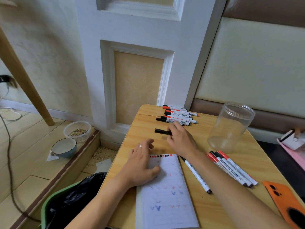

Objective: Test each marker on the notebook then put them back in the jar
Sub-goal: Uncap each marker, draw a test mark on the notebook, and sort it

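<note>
An open notebook (pixel 166 194) with red and blue tick marks lies at the table's near edge. My left hand (pixel 142 164) rests flat on its top left corner, fingers apart, holding nothing. My right hand (pixel 179 139) reaches past the notebook and its fingers close on a black marker (pixel 162 131) lying on the table. Beyond it, several capped markers (pixel 177 115) lie in a row at the far edge. An empty clear jar (pixel 229 128) stands upright at the right. A bundle of markers (pixel 232 167) lies below the jar, and one single marker (pixel 196 175) lies beside the notebook.
An orange phone (pixel 287 202) lies at the table's near right corner. A pink and white object (pixel 293 142) sits off the right edge. Left of the table stand a green bin with a black bag (pixel 69 200), a blue bowl (pixel 64 147) and a clear food container (pixel 77 131).
</note>
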